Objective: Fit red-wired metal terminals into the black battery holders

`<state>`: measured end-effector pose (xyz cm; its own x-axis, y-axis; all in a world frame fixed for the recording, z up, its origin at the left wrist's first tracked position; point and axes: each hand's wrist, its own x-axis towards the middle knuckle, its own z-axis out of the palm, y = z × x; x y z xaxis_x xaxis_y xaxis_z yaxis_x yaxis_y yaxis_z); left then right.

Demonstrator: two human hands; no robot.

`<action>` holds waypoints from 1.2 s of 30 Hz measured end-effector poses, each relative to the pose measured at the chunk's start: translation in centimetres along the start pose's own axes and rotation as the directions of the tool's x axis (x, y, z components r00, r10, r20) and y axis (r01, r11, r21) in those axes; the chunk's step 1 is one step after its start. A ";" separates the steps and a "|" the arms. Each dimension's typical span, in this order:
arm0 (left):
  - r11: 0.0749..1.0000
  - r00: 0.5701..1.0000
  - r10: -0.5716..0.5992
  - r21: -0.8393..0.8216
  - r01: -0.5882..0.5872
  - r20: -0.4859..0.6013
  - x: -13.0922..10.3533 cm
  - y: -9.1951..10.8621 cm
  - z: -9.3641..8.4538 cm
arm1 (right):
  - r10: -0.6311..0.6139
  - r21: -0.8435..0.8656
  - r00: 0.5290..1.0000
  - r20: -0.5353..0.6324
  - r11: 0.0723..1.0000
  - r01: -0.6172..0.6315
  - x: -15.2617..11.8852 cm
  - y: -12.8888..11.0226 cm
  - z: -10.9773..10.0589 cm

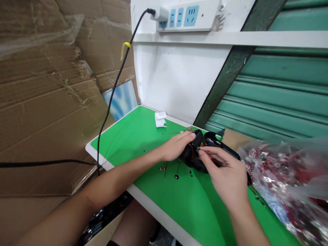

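My left hand (176,146) is closed round a black plastic housing (197,136), its thumb lying on top. Inside the housing a bit of thin red wire shows. From the right, my right hand (225,167) reaches in with thumb and forefinger pinched at the housing; what sits between the fingertips is too small to make out. More black plastic parts (229,150) lie just behind my right hand. On the green table mat (164,198), small metal pieces with thin wires (176,176) lie in front of the housing, and several others (189,130) lie behind it.
A clear plastic bag (287,177) full of red-wired metal parts stands at the right. A folded white paper label (160,119) lies near the back edge. A black cable (110,102) hangs from the power strip (189,15) past the table's left corner. Cardboard (46,119) stands at the left.
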<state>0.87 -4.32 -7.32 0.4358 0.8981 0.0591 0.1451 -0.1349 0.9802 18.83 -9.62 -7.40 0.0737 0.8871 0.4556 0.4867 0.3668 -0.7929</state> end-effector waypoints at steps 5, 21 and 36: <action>0.998 1.000 0.004 -0.069 -0.004 0.008 0.1 0.0 0.1 | 0.113 0.094 0.993 -0.030 0.989 -0.110 0.1 0.5 0.3; 0.999 0.999 0.036 -0.021 -0.036 0.039 -0.3 0.3 0.5 | -0.251 -0.384 0.966 -0.070 0.900 0.206 -0.7 0.1 0.2; 0.993 0.993 0.119 0.021 -0.119 0.011 -0.8 0.6 1.0 | -0.393 -0.487 0.917 -0.062 0.814 0.316 -1.2 -0.1 0.7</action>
<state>1.52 -5.55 -7.01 0.4594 0.8711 0.1733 0.1108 -0.2498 0.9619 18.07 -10.54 -8.16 -0.0697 0.6524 0.7547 0.8433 0.4426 -0.3048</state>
